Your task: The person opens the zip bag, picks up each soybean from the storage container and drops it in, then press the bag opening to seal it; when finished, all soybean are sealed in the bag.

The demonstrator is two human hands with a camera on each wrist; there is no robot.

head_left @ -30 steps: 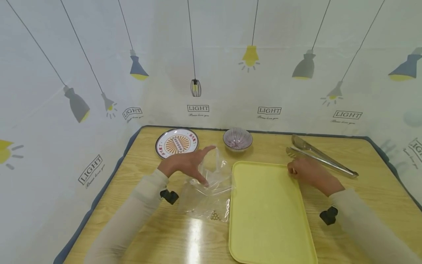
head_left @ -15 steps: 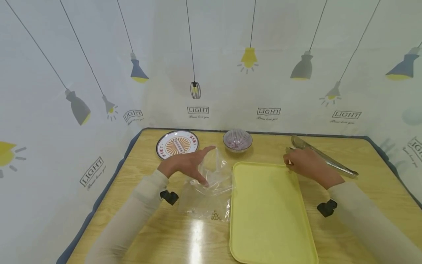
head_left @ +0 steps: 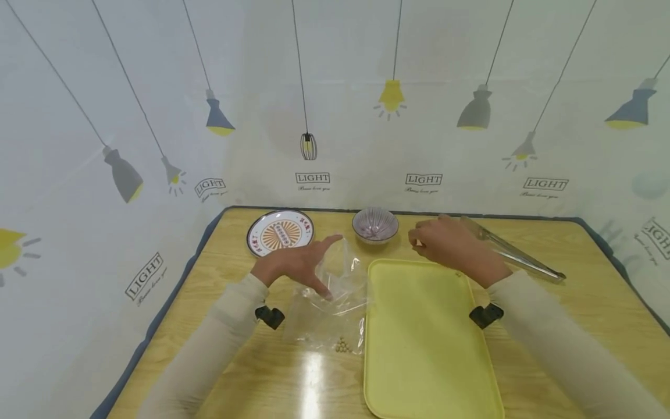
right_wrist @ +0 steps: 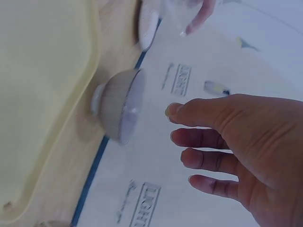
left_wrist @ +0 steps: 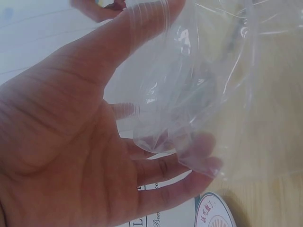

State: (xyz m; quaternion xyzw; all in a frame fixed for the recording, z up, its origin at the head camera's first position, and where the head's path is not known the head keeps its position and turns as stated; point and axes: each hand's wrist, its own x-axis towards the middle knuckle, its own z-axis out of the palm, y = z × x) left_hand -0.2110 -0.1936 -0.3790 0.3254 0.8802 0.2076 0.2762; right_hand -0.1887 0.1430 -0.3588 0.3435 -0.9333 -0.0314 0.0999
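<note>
My left hand [head_left: 314, 265] sits at the mouth of a clear plastic bag [head_left: 335, 302], thumb and fingers spread with the film draped over them. The left wrist view shows that hand [left_wrist: 182, 90] with plastic [left_wrist: 222, 71] across its thumb and fingertips. Several small pale beans [head_left: 342, 345] lie in the bag's near corner. My right hand [head_left: 425, 238] hovers empty just right of a small purple striped bowl [head_left: 374, 224], its fingers loosely straight. In the right wrist view the same hand [right_wrist: 189, 142] is a short gap from the bowl [right_wrist: 120, 111].
A yellow tray [head_left: 424, 349] lies in front of the right hand. Metal tongs [head_left: 518, 256] rest at the far right of the wooden table [head_left: 251, 372]. A patterned plate [head_left: 280, 231] sits far left by the lamp-printed backdrop.
My right hand has moved left from the tongs, past the tray's far right corner, to beside the bowl. The left hand and the bag have stayed put.
</note>
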